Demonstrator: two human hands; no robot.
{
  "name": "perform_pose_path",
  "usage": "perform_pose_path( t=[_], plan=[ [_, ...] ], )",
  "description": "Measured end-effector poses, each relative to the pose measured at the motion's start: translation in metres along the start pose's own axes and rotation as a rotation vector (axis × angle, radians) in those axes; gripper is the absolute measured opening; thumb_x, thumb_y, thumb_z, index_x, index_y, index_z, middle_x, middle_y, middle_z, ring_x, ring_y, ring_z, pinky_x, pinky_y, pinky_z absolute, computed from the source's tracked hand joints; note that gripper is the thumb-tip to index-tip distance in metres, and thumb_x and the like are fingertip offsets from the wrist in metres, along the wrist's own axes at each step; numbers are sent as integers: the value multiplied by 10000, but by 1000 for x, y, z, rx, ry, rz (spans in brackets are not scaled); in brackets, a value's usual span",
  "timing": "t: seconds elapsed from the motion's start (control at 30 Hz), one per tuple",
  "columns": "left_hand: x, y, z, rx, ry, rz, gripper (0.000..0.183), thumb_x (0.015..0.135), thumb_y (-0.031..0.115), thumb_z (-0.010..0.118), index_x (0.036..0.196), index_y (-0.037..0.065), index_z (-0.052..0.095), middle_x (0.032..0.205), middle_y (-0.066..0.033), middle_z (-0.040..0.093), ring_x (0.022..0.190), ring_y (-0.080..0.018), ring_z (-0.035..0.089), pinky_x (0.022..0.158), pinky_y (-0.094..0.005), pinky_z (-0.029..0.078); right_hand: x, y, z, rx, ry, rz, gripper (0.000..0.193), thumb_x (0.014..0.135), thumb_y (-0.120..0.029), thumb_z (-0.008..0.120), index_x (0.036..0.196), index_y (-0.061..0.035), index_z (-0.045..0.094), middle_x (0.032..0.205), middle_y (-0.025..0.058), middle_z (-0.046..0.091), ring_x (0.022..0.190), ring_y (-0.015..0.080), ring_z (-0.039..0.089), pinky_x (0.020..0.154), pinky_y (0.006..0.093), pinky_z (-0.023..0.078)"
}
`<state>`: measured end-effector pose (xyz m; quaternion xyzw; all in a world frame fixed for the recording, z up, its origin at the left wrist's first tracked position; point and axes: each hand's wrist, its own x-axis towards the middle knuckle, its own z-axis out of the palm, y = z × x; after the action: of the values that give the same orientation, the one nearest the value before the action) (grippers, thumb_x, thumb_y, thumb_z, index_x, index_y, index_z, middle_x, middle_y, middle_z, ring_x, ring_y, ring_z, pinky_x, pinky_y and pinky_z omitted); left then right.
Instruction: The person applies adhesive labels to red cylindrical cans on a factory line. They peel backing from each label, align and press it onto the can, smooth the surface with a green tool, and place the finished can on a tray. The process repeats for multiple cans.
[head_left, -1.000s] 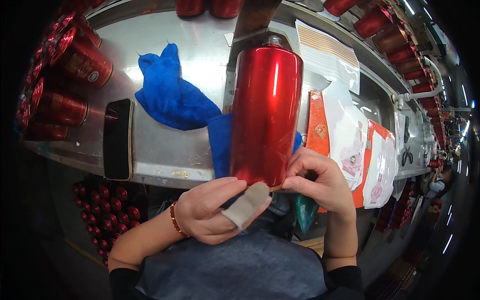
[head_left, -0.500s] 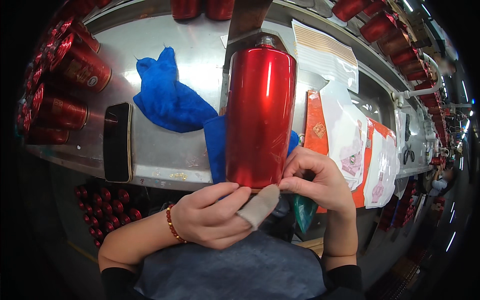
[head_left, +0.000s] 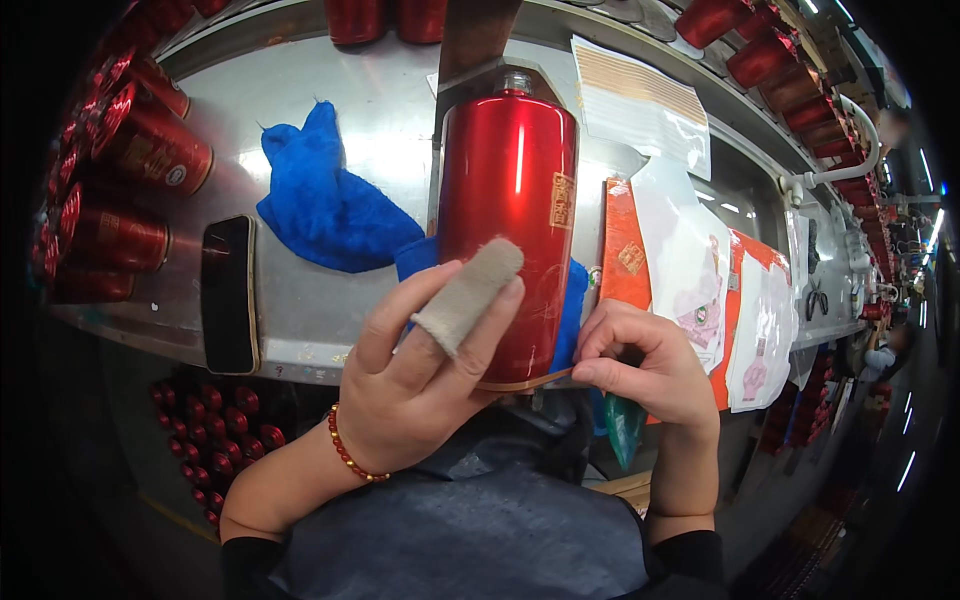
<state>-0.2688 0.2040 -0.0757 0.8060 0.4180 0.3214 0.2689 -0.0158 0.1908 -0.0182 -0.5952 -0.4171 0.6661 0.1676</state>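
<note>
A glossy red bottle (head_left: 500, 190) with a clear glass neck lies in front of me, its neck away from me and its gold-rimmed base toward me. A small gold square mark (head_left: 563, 200) shows on its right side. My left hand (head_left: 425, 360) is closed round the lower left of the bottle, fingers on its surface; a beige cloth finger cover (head_left: 470, 295) sits on one finger. At the right corner of the base, my right hand (head_left: 640, 360) pinches thumb and forefinger together; anything between them is too small to make out. Blue cloth (head_left: 568, 310) lies under the bottle.
A crumpled blue cloth (head_left: 325, 200) and a black phone (head_left: 230, 295) lie left on the metal bench. Red canisters (head_left: 155, 145) crowd the left edge. Sticker sheets (head_left: 680, 230) and orange-red sheets (head_left: 627, 240) lie right. A green bag (head_left: 622, 430) hangs at the front edge.
My left hand has moved up from the base onto the bottle's side. The bottle has turned, bringing the gold mark into sight on its right. My right hand stays pinched near the base.
</note>
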Motion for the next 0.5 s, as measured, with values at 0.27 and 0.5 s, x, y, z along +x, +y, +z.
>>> perform_pose_path(
  t=[0.27, 0.5],
  plan=[
    [-17, -9, 3, -173, 44, -112, 773, 764, 346, 873, 1396, -18, 617, 1473, -175, 555, 1252, -352, 559, 1050, -432, 484, 5, -5, 5, -57, -47, 4, 122, 881, -60, 794, 855, 0, 692, 898, 28, 630, 756, 76, 537, 672, 234, 402],
    [-49, -5, -7, -136, 35, 108, 361, 838, 197, 826, 1166, 55, 771, 1305, -106, 656, 1167, -280, 614, 934, -367, 591, 10, -1, 7, -89, -53, -3, 128, 894, -72, 801, 872, 0, 698, 867, 12, 611, 746, 75, 547, 661, 238, 420]
  ],
)
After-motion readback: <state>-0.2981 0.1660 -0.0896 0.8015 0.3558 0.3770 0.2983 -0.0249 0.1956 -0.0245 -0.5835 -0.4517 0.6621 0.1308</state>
